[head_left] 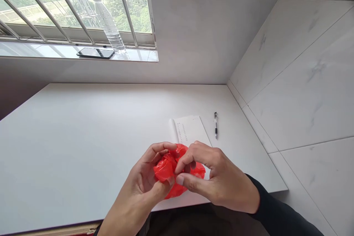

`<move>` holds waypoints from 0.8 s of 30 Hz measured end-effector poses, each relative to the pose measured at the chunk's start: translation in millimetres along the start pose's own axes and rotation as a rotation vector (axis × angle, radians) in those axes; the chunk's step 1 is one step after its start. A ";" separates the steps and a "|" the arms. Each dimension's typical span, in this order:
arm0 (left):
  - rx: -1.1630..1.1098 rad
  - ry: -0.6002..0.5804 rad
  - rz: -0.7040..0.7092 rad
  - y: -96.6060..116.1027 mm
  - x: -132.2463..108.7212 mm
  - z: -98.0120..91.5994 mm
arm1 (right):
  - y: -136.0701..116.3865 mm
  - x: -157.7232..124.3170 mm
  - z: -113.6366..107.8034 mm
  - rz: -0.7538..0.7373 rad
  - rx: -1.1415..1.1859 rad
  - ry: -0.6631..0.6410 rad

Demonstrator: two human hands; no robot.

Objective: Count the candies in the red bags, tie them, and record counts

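A crumpled red plastic bag (165, 169) is held between my two hands, above the table's front edge. My left hand (146, 180) curls round the bag's left side, thumb in front and fingers behind. With thumb and forefinger close together, my right hand (207, 171) pinches the bag near its middle. Parts of the bag are hidden behind the fingers. Just beyond my hands lies an open notebook (192, 129) with small writing on its page, its lower part covered by the bag and my hand.
A black-and-clear pen (216, 125) lies right of the notebook on the white table (96, 136). A tiled wall (312, 81) borders the table's right side. On the windowsill (35, 49) are a dark phone (96, 53) and a clear water bottle (109, 25), beside a barred window.
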State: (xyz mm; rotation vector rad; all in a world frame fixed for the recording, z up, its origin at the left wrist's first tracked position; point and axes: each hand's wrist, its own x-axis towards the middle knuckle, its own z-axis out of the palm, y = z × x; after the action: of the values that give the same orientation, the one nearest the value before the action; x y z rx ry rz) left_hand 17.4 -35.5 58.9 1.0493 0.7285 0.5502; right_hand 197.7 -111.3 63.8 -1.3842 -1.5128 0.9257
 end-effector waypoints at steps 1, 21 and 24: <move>0.016 0.006 0.015 -1.8 -0.1 -2.8 | 0.5 -0.2 1.1 0.001 0.003 -0.010; 0.742 0.275 0.664 -32.8 -2.7 -12.4 | 36.8 20.0 7.0 0.186 0.363 -0.313; 0.787 0.250 0.731 -39.6 -3.6 -17.7 | 38.4 21.5 6.3 0.174 0.316 -0.271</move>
State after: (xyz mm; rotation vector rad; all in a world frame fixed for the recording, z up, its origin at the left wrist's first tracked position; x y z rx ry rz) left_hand 4.2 -44.0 18.3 2.0382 0.7890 1.0767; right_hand 205.1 -85.6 28.2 -1.2075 -1.3786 1.4419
